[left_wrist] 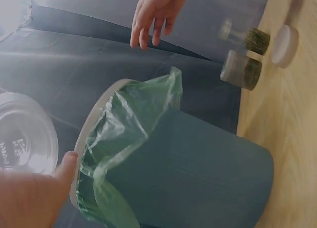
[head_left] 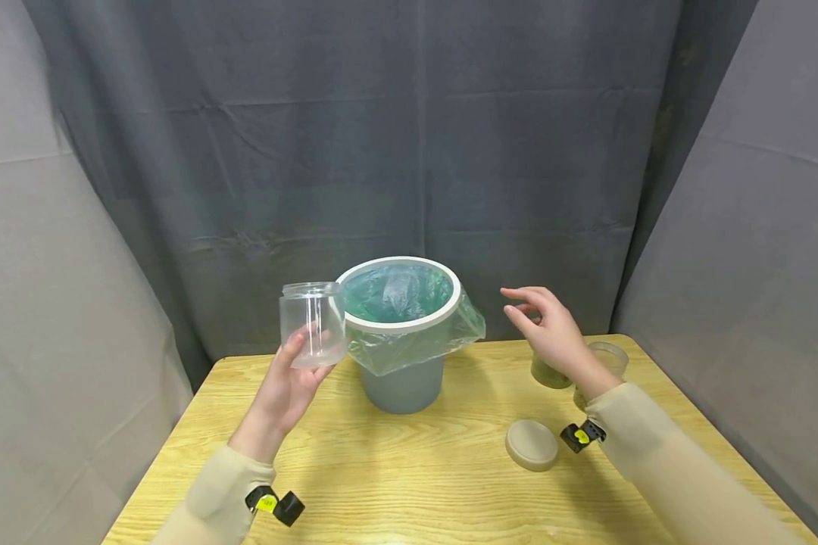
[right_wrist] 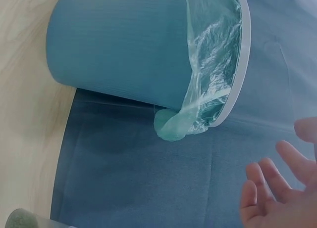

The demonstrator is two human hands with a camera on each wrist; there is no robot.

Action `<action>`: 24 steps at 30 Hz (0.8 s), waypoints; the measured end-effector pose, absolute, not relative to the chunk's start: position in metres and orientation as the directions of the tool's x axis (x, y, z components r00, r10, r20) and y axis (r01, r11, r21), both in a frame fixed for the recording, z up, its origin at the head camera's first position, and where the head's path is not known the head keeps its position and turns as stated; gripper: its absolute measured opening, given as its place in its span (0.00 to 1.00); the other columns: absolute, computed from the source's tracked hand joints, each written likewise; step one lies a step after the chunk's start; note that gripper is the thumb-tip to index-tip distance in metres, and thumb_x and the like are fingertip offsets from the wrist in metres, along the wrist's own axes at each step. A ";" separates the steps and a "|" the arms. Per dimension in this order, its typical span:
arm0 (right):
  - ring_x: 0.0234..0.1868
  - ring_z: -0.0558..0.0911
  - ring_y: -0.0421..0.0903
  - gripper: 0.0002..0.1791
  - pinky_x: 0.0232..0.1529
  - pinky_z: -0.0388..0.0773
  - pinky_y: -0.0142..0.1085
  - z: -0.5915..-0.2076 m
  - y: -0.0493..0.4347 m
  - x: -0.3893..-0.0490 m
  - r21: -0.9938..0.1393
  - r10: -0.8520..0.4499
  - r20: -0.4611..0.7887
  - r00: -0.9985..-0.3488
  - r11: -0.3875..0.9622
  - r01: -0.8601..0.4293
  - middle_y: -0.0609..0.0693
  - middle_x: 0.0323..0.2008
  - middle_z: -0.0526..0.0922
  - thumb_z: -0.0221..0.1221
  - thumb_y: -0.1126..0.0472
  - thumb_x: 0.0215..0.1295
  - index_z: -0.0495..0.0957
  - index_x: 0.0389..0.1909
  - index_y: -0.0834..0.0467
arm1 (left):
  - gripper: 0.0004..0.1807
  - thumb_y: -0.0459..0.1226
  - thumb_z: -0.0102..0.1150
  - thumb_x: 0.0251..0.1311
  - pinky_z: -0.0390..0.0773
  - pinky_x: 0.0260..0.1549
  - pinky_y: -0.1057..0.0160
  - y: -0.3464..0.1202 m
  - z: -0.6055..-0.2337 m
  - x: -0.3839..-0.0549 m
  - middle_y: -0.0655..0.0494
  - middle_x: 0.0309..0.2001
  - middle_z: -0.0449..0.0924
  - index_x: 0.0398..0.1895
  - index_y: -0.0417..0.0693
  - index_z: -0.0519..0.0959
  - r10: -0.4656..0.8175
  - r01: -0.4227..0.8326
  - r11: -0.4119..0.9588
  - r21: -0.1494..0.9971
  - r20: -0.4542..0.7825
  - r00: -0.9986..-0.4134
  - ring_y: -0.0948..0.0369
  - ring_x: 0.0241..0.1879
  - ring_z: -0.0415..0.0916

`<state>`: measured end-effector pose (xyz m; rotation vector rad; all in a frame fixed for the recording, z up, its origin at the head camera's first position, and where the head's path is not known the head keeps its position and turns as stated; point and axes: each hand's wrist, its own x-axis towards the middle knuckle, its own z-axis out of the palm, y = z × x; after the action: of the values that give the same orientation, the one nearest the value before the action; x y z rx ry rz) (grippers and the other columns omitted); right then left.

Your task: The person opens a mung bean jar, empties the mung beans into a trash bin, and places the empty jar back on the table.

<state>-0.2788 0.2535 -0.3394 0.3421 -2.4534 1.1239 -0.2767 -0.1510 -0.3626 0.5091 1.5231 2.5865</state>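
My left hand [head_left: 289, 390] grips a clear, empty-looking plastic jar [head_left: 322, 310] round its lower part. The jar is upright, mouth up, just left of the rim of a grey bin [head_left: 402, 387]. A green translucent bag [head_left: 395, 291] lines the bin and is folded out over its side under the white rim. To the right of the bin my right hand [head_left: 551, 329] is in the air with nothing in it, fingers loosely bent and thumb apart from them. In the left wrist view, the held jar's round end [left_wrist: 25, 134] shows at the left edge.
Two clear jars, one nearer [left_wrist: 243, 69] and one farther [left_wrist: 257, 41], stand at the table's right with dark green bits inside; my right arm partly covers them in the head view. A beige round lid [head_left: 532, 445] lies on the wooden table [head_left: 409, 484]. Grey curtains [head_left: 313, 151] enclose the table.
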 end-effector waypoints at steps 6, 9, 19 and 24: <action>0.55 0.80 0.55 0.23 0.53 0.77 0.48 -0.351 0.256 -0.266 -0.634 -0.064 0.477 -0.876 0.666 -0.394 0.59 0.65 0.72 0.56 0.54 0.79 0.75 0.70 0.55 | 0.27 0.48 0.56 0.72 0.71 0.63 0.69 -0.158 -0.374 -0.270 0.57 0.61 0.72 0.67 0.49 0.63 0.227 0.157 -0.383 0.911 0.257 -0.939 0.65 0.62 0.74; 0.54 0.80 0.53 0.23 0.51 0.78 0.45 -0.358 0.256 -0.258 -0.616 -0.074 0.473 -0.878 0.684 -0.390 0.58 0.64 0.73 0.57 0.55 0.78 0.75 0.70 0.55 | 0.27 0.42 0.55 0.71 0.71 0.62 0.71 -0.162 -0.382 -0.264 0.62 0.60 0.75 0.68 0.45 0.60 0.232 0.180 -0.342 0.922 0.268 -0.935 0.67 0.61 0.74; 0.55 0.80 0.56 0.24 0.49 0.78 0.52 -0.376 0.258 -0.231 -0.508 -0.124 0.524 -0.843 0.748 -0.426 0.56 0.62 0.75 0.61 0.58 0.75 0.74 0.70 0.55 | 0.37 0.27 0.58 0.65 0.77 0.57 0.67 -0.180 -0.408 -0.253 0.41 0.68 0.70 0.76 0.41 0.56 0.286 0.228 -0.021 0.973 0.225 -0.932 0.53 0.64 0.77; 0.55 0.79 0.53 0.26 0.54 0.76 0.54 -0.388 0.258 -0.223 -0.477 -0.146 0.544 -0.826 0.756 -0.448 0.56 0.61 0.76 0.64 0.60 0.72 0.74 0.69 0.56 | 0.47 0.25 0.68 0.57 0.76 0.57 0.71 -0.190 -0.421 -0.254 0.32 0.73 0.64 0.77 0.39 0.52 0.291 0.244 0.105 0.964 0.204 -0.935 0.45 0.71 0.70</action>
<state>-0.2230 0.2583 -0.3879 0.4480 -2.4692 0.8413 -0.2545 -0.1901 -0.4209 0.5582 2.3078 2.0007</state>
